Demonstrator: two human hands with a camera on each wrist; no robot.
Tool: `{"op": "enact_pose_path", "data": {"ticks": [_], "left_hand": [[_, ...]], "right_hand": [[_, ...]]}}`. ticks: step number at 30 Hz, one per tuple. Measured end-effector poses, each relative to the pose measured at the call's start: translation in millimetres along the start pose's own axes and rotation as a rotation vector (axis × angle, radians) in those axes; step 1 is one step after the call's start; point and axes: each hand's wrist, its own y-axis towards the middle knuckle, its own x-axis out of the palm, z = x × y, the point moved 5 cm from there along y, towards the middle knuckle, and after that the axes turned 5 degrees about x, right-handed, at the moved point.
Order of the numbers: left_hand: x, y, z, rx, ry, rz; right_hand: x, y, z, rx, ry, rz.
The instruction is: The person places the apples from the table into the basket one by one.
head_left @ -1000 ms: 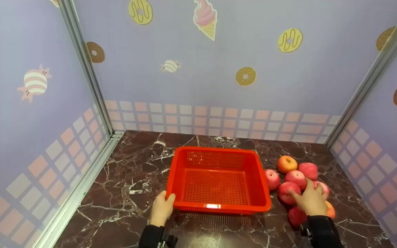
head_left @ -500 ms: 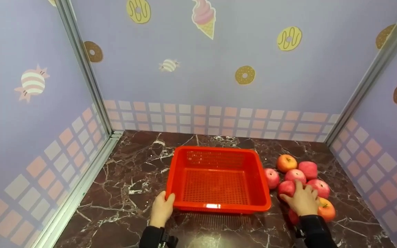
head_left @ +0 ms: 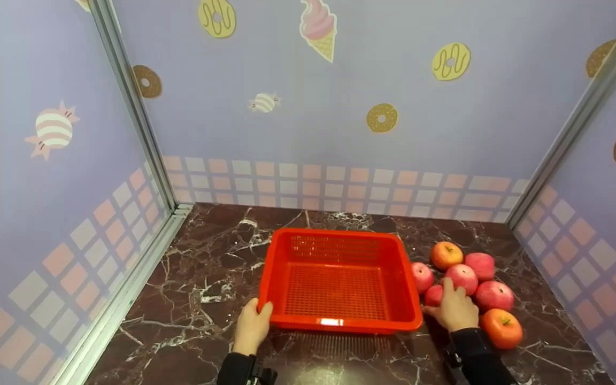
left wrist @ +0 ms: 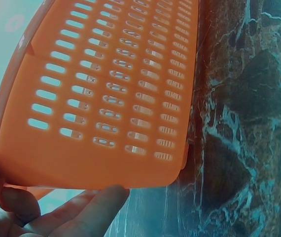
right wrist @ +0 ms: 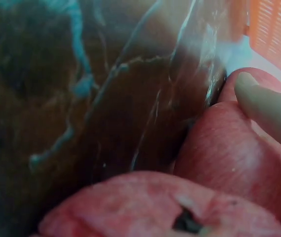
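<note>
A red plastic basket (head_left: 335, 289) with slotted walls stands mid-table. My left hand (head_left: 253, 326) holds its near left corner, thumb at the rim; the left wrist view shows fingertips (left wrist: 112, 197) against the outer wall. My right hand (head_left: 453, 311) lies spread over apples just right of the basket. A red apple (head_left: 433, 295) shows beside its fingers, partly covered. In the right wrist view, one digit (right wrist: 271, 101) reaches over a red apple (right wrist: 234, 158), and another apple (right wrist: 155, 205) sits close to the camera. What lies under the palm is hidden.
Around my right hand sit more apples: a yellow-orange one (head_left: 446, 255), an orange one (head_left: 502, 328) and several red ones (head_left: 495, 295). Patterned panels (head_left: 313, 133) enclose the dark marble table (head_left: 217, 251) at the back and sides.
My right hand has slid left toward the basket, and a red apple by its fingers has shifted left too. The red and orange apples on the right are uncovered. My left hand stays put.
</note>
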Motion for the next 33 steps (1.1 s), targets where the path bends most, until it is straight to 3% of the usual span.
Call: {"op": "enact_pose_path", "data": {"ticks": [6, 16, 25, 33], "left_hand": [[0.6, 1.9, 2.7, 0.005, 0.038, -0.025], [-4.5, 13.6, 6.4, 0.038, 0.084, -0.068], [-9.6, 45.8, 8.0, 0.022, 0.056, -0.038], [-4.2, 58.5, 1.5, 0.059, 0.041, -0.098]], "right_hand": [[1, 3, -1, -0.033, 0.052, -0.028], [1, 4, 2, -0.049, 0.050, -0.056], [2, 4, 3, -0.047, 0.059, -0.042], [0, 3, 1, -0.045, 0.051, -0.041]]}}
